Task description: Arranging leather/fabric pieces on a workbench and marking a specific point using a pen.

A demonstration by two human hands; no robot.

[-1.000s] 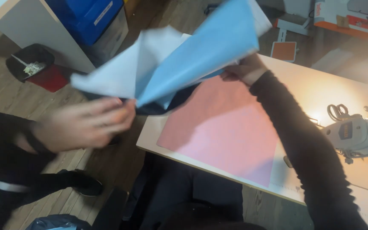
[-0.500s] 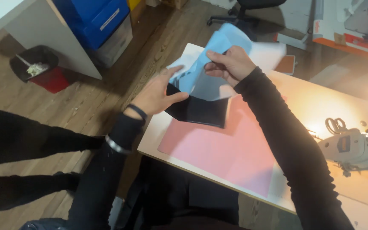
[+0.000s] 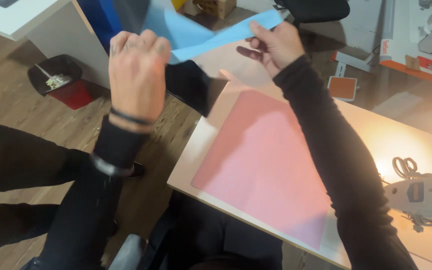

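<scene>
One light blue cloth (image 3: 216, 35) is held stretched in the air above the edge of the surface (image 3: 196, 150). It is gripped by the left hand (image 3: 137, 75), closed in a fist, and pinched by the right hand (image 3: 274, 46). One pink mat (image 3: 261, 170), one pair of scissors (image 3: 405, 167) and one sewing machine (image 3: 426, 197) are laid on the surface.

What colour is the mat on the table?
Pink; the mat shows plainly in the head view.
</scene>
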